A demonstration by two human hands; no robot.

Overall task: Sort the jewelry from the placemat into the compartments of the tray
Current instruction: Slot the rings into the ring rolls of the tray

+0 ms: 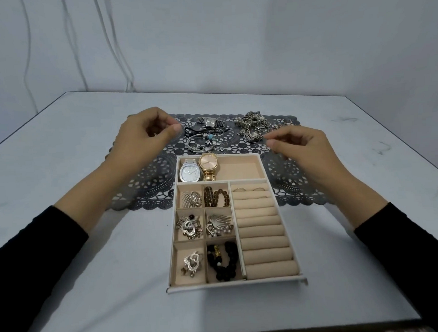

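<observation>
1. On the left side, above the gray lace placemat point(150, 179), the left hand point(144, 137) hangs in the air. Its fingers are curled in and the thumb is close to the first finger. You cannot tell if it pinches anything.
2. Just right of that hand, a square watch point(209, 122), a black cord point(195, 129) and a charm bangle point(202, 142) lie on the placemat.
3. Closer to the person sits the beige tray point(237, 283). Its far end is on the placemat and its near end is on the white table point(92, 284).
4. The tray's far box holds a silver watch point(190, 172) and a gold watch point(208, 166), side by side at its left end.
5. Six small boxes hold silver pins, brown beads point(216, 197) and black beads point(223, 261).
6. The tray's right part has soft rolls point(264, 241). Two rings point(239, 189) sit by the far roll.
7. At the far right of the placemat lies a tangled pile of jewelry point(254, 125).
8. The right hand point(305, 149) hangs just beside that pile, with its fingers curled and its thumb and first finger close together. You cannot tell if it holds something small.
</observation>
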